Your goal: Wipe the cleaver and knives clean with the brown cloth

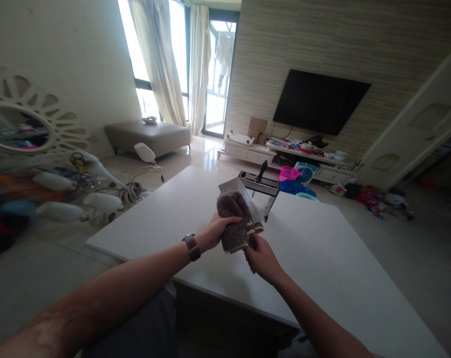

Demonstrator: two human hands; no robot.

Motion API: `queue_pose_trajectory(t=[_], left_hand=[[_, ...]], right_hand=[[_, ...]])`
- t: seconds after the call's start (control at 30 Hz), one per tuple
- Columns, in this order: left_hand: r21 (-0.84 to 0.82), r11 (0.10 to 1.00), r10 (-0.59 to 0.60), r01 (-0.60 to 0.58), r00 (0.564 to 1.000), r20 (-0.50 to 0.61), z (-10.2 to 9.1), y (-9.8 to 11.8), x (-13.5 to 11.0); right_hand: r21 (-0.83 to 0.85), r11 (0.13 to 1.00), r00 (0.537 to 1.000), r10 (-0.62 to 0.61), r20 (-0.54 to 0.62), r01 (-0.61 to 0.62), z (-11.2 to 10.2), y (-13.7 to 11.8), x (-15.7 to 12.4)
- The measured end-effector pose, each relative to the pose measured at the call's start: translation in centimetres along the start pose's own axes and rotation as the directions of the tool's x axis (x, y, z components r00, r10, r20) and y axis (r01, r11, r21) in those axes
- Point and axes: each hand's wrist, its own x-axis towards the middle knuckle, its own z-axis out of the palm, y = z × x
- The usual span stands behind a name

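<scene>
In the head view, my left hand is closed around a bunched brown cloth, thumb across its front. The cloth lies against the broad, flat metal blade of a cleaver and covers part of it. My right hand grips the cleaver's dark handle, mostly hidden by the fingers, just below the cloth's edge. Both hands are above the white table. Just beyond the blade, on the table, stands a black-framed knife holder with a black handle sticking up from it.
Past the table's far edge are a pink basket and a cluttered low cabinet beneath a wall television. A lamp with several white shades lies at the left. A grey bench stands by the window.
</scene>
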Motion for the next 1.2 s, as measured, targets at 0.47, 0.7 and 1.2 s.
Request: queue_pose_trajectory(t=[0.47, 0.7, 1.2], left_hand=[[-0.024, 1.000, -0.010, 0.010, 1.000, 0.001, 0.17, 0.09, -0.17], [-0.024, 1.000, -0.018, 0.018, 1.000, -0.007, 0.22, 0.03, -0.22], [-0.030, 0.999, -0.022, 0.021, 1.000, -0.012, 0.20, 0.00, -0.26]], right_hand=[[-0.002, 1.000, 1.000, 0.001, 0.004, -0.001, -0.07, 0.10, 0.00], [0.007, 1.000, 1.000, 0.003, 0.015, -0.004, -0.07, 0.04, -0.04], [0.008, 1.000, 1.000, 0.013, 0.015, -0.013, -0.13, -0.34, -0.05]])
